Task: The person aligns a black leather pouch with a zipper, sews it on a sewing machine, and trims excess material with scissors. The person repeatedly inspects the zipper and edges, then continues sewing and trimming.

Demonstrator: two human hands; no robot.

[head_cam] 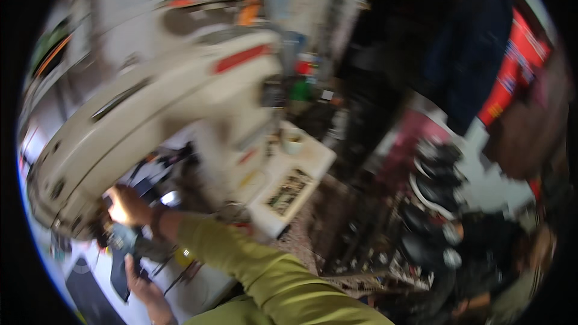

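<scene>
A cream-coloured sewing machine (180,85) stretches across the left side, its head at the lower left. My right hand (128,210), at the end of a yellow-green sleeve, is up against the needle end of the head, lit brightly by a small lamp (170,198). Blur hides whether its fingers hold anything. Lower down, my left hand (146,289) has its thumb at the edge of a dark flat piece (119,275) on the white work table (198,286). Its other fingers are not clearly visible. A greyish piece (124,237) lies under the machine head.
A cup (293,141) stands on the table's far end, near a shallow tray (311,185) of small parts. Several dark shoes (435,194) are grouped at the right. A dark garment (469,54) hangs beside a red printed cloth or bag (512,67).
</scene>
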